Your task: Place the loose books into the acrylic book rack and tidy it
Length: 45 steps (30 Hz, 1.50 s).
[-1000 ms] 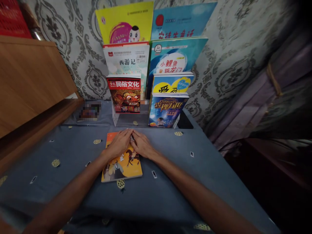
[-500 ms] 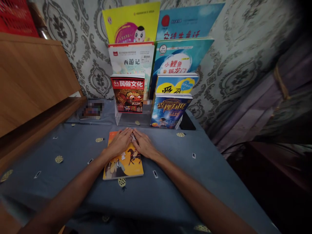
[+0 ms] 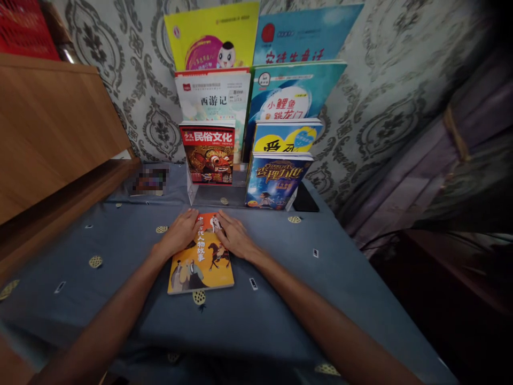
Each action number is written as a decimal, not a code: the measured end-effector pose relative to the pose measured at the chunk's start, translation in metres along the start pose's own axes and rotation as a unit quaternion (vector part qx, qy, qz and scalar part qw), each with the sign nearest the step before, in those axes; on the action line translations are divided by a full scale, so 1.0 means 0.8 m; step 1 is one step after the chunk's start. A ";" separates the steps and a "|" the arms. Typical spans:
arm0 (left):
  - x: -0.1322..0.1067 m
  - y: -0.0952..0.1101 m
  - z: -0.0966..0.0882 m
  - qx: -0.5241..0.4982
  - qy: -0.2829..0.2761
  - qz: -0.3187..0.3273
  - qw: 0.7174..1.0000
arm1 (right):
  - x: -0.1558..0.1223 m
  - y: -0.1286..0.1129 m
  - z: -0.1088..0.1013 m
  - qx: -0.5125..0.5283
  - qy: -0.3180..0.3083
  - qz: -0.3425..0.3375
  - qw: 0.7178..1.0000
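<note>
An orange picture book (image 3: 202, 262) lies flat on the blue patterned tablecloth (image 3: 120, 251) in front of me. My left hand (image 3: 180, 232) rests flat on its upper left corner, fingers stretched out. My right hand (image 3: 234, 235) lies on the upper right edge of the same book, fingers extended. A gap between the two hands shows the book's title. Just behind stands a clear tiered rack (image 3: 208, 195) holding several upright books, the nearest a red-covered one (image 3: 207, 155) and a dark blue one (image 3: 274, 179).
A wooden cabinet (image 3: 52, 128) rises at the left, with a red crate (image 3: 24, 27) on top. Patterned wallpaper backs the rack. A dark curtain (image 3: 452, 149) hangs at the right, where the table edge drops off. A black object (image 3: 305, 200) lies beside the rack.
My hands, which touched each other over the top middle of the book, have slid apart toward its two upper corners, uncovering the title.
</note>
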<state>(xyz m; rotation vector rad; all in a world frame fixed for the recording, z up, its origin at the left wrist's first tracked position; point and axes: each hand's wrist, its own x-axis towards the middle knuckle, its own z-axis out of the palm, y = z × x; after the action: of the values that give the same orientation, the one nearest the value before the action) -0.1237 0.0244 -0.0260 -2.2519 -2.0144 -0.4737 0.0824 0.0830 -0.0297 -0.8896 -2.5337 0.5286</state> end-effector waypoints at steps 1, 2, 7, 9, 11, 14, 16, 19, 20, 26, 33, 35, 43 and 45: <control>0.000 0.000 0.001 -0.003 -0.004 -0.001 1.000 | 0.000 0.000 0.000 0.000 0.000 0.000 1.000; 0.001 0.000 0.002 -0.006 -0.009 -0.002 1.000 | 0.000 0.000 0.001 -0.001 -0.001 0.000 1.000; 0.008 0.009 0.006 -0.025 -0.058 0.032 0.998 | -0.001 0.000 0.004 0.009 0.001 0.002 1.000; 0.014 0.016 0.007 -0.030 -0.073 0.063 0.995 | -0.001 0.002 0.004 0.023 0.007 0.003 1.000; 0.020 0.023 0.008 -0.033 -0.083 0.087 0.992 | 0.000 0.006 0.005 0.041 0.008 -0.002 0.999; 0.025 0.030 0.008 -0.035 -0.088 0.106 0.990 | 0.000 0.013 0.006 0.068 0.008 -0.007 0.998; 0.026 0.032 0.007 -0.036 -0.087 0.112 0.989 | -0.001 0.018 0.007 0.082 0.011 0.000 0.997; 0.024 0.033 0.004 -0.040 -0.099 0.120 0.987 | -0.002 0.022 0.010 0.094 0.024 0.003 0.995; 0.024 0.033 0.003 -0.042 -0.104 0.120 0.986 | -0.002 0.023 0.012 0.095 0.031 -0.001 0.995; 0.027 0.034 -0.002 -0.039 -0.102 0.123 0.986 | -0.003 0.020 0.016 0.084 0.067 -0.013 0.994; 0.026 0.031 0.003 -0.024 -0.088 0.126 0.988 | -0.039 0.002 0.007 0.034 0.046 -0.011 0.998; 0.025 0.029 0.005 -0.024 -0.087 0.130 0.987 | -0.051 -0.002 0.004 0.028 0.041 -0.026 0.998; 0.025 0.033 -0.002 -0.049 -0.112 0.129 0.984 | -0.063 -0.008 -0.002 0.019 0.043 -0.053 0.997; 0.026 0.034 -0.003 -0.052 -0.113 0.126 0.984 | -0.061 -0.007 -0.002 0.016 0.033 -0.049 0.998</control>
<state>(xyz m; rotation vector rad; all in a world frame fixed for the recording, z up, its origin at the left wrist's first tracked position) -0.0957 0.0402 -0.0139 -2.6872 -1.7948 -0.3186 0.1155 0.0471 -0.0375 -0.7541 -2.4878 0.4999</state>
